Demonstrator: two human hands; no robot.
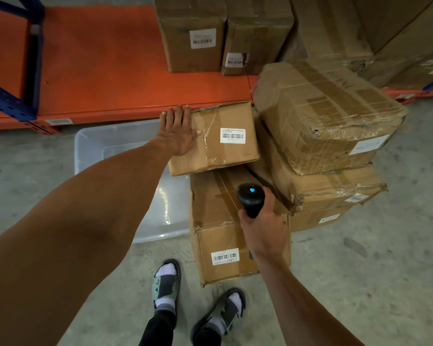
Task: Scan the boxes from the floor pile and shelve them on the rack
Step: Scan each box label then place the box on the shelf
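A floor pile of taped cardboard boxes stands before the orange rack shelf (105, 71). On top at the left lies a small box (218, 146) with a white barcode label (233, 135) facing up. My left hand (178, 132) rests flat on its left end, fingers straight. My right hand (263, 226) grips a black handheld scanner (251, 197) with a lit blue dot, held over the long box (220, 236) underneath. A large wrinkled box (323, 113) tops the right stack.
Two upright boxes (193, 33) with labels stand on the shelf, with more stacked at the right (398, 41). A clear plastic bin (125, 151) lies on the concrete floor left of the pile. A blue rack upright (8, 101) is at the left. My feet (198, 295) are at the bottom.
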